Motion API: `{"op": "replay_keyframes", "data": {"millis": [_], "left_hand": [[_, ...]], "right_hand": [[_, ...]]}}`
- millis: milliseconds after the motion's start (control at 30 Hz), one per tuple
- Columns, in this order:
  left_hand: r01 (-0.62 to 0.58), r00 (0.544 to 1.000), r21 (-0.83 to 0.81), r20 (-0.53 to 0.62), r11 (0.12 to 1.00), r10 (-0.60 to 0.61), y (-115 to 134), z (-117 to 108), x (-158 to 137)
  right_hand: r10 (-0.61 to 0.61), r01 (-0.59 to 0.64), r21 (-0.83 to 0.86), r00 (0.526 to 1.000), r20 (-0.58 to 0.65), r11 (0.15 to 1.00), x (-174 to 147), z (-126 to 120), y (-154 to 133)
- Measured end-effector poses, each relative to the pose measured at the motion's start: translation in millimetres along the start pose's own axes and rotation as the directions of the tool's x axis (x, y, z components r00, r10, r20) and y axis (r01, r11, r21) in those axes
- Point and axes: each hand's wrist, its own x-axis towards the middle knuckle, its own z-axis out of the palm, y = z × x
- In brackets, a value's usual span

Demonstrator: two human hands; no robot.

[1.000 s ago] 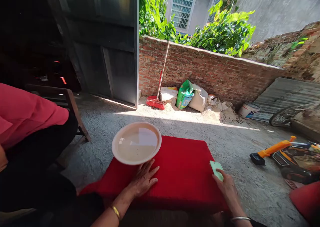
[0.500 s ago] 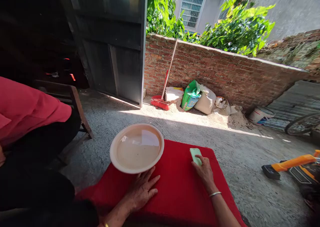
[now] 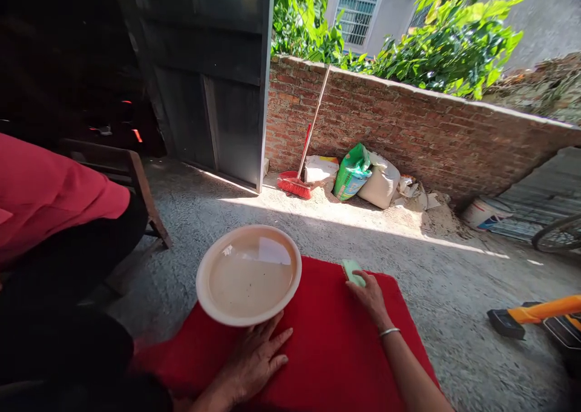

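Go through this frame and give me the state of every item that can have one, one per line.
Basin: upright on the red surface, holding cloudy water.
Green bar: flat at the surface's far edge, under right-hand fingertips.
Left hand: open, flat, beside the basin.
Right hand: on the bar; grip unclear.
Door: open.
Broom: leaning on the brick wall.

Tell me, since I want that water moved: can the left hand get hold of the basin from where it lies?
Probably yes. The left hand lies flat on the red cloth, fingertips at the basin rim, nothing between.
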Motion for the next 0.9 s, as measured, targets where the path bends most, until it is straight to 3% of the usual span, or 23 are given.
{"op": "replay_keyframes", "data": {"millis": [167,300,400,500,733,833,900], "left_hand": [[0.021,0.999,-0.025,0.042,0.999,-0.020,9,-14,-1],[0.054,0.995,-0.041,0.080,0.998,-0.051,17,-27,-2],[0.059,0.996,-0.051,0.072,0.997,-0.055,19,-28,-1],[0.076,0.994,-0.048,0.079,0.996,-0.072,18,-24,0],[0.049,0.997,-0.038,0.060,0.998,-0.047,12,-18,-1],[0.051,0.997,-0.044,0.060,0.998,-0.048,9,-15,-1],[0.046,0.998,-0.051,0.043,0.998,-0.044,9,-12,-1]], "right_hand": [[0.188,-0.191,-0.192,0.982,-0.034,0.963,43,-64,53],[0.249,-0.233,-0.313,0.968,0.011,0.921,55,-76,62],[0.268,-0.232,-0.363,0.962,0.051,0.902,57,-63,36],[0.221,-0.169,-0.361,0.969,0.108,0.917,55,-40,-8],[-0.090,0.125,-0.144,0.969,0.230,0.982,24,32,-132],[-0.176,0.186,-0.012,0.947,0.268,0.983,18,43,-151],[-0.168,0.167,0.027,0.946,0.277,0.986,23,34,-139]]}}
